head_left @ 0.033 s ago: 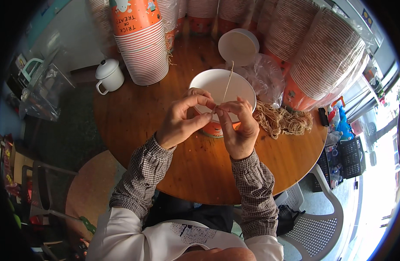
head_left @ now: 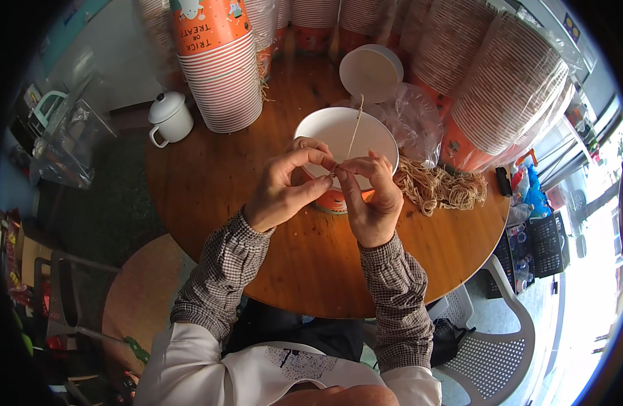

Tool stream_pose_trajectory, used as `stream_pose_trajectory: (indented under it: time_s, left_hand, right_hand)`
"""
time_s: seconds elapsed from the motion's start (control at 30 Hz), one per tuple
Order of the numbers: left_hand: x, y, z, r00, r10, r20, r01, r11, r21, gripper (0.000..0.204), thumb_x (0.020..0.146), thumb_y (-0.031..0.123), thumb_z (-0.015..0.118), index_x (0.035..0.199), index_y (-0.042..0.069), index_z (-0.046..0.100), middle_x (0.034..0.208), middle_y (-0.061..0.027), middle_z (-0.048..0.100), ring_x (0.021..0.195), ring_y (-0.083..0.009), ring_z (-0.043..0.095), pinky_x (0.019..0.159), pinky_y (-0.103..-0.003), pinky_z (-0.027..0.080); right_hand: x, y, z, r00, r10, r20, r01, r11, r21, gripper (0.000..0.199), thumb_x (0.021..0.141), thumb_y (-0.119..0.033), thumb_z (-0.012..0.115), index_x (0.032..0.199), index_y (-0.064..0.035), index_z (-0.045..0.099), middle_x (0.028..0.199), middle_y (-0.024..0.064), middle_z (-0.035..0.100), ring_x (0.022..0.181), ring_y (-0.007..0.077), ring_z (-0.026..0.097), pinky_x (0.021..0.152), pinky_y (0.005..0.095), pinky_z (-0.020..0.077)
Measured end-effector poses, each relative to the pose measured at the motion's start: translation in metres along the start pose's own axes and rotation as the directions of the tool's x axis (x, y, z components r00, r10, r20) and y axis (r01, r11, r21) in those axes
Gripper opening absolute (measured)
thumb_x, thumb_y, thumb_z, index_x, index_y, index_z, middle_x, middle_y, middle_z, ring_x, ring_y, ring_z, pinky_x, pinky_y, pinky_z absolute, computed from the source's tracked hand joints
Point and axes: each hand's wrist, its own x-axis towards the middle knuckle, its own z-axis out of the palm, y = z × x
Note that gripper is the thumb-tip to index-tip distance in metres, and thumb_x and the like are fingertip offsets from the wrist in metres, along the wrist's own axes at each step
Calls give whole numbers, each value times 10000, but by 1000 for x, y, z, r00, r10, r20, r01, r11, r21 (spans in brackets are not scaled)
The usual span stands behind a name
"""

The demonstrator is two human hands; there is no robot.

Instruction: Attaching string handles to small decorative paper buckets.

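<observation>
Both my hands meet at the near rim of a round paper bucket (head_left: pixel 334 201), white inside and orange outside, which stands on the table. My left hand (head_left: pixel 279 188) is closed, thumb and forefinger pinched together on a thin string. Its fingertips touch those of my right hand (head_left: pixel 375 199), also closed in a pinch on the string. From there the pale string (head_left: pixel 355 131) runs up across the bucket's mouth to a loose end beyond the far rim. The exact point where it is gripped is hidden by my fingertips. A bundle of tan strings (head_left: pixel 441 186) lies right of the bucket.
A wooden round table (head_left: pixel 304 271) carries a tall stack of nested buckets (head_left: pixel 223 88), a white lidded mug (head_left: pixel 171 119), a tipped white tub (head_left: pixel 372 71), crumpled clear plastic (head_left: pixel 417 125) and plastic-wrapped bucket stacks (head_left: pixel 507 88). A perforated chair (head_left: pixel 493 358) stands at lower right.
</observation>
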Motion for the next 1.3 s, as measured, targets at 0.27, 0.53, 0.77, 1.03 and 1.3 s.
stream_pose_trajectory:
  time_s: [0.27, 0.53, 0.77, 1.03, 1.3]
  left_hand:
    - [1, -15, -1, 998, 26, -61, -23, 998, 57, 125, 850, 77, 663, 944, -4, 649, 1072, -67, 578, 1045, -148, 553, 879, -293, 479]
    - [3, -11, 2, 987, 59, -147, -46, 995, 85, 80, 847, 95, 641, 844, 17, 623, 1010, -64, 601, 1019, -172, 550, 937, -319, 408]
    - [2, -13, 3, 977, 163, -138, -106, 932, 347, 53, 777, 73, 644, 809, 41, 618, 983, -55, 615, 998, -219, 568, 940, -368, 410]
    - [3, -13, 4, 978, 183, -98, -124, 892, 435, 77, 717, 61, 631, 750, 54, 561, 927, -49, 617, 968, -235, 576, 936, -389, 403]
    - [8, -7, 5, 964, 252, -83, -186, 866, 465, 88, 765, 95, 644, 848, 83, 618, 992, -32, 645, 997, -209, 583, 990, -375, 335]
  right_hand:
    - [-2, 5, -1, 999, 25, -21, -24, 1000, 20, 106, 804, 9, 668, 879, -49, 621, 838, 39, 668, 845, 218, 640, 1006, 449, 389]
    - [-1, 2, -3, 997, 58, -41, -55, 996, 68, 115, 795, 35, 640, 875, -36, 601, 878, 77, 663, 887, 247, 615, 950, 402, 422]
    - [-1, 1, -3, 995, 58, -75, -49, 991, 121, 122, 809, 57, 605, 901, -20, 578, 957, 101, 640, 927, 252, 585, 844, 344, 451]
    - [-2, 5, -3, 989, 76, -126, -61, 990, 124, 105, 833, 53, 587, 905, -19, 563, 962, 109, 629, 937, 246, 576, 847, 345, 450]
    - [-1, 1, -5, 990, 58, -129, -42, 991, 126, 81, 836, 8, 636, 901, -19, 596, 983, 106, 633, 936, 247, 575, 855, 342, 446]
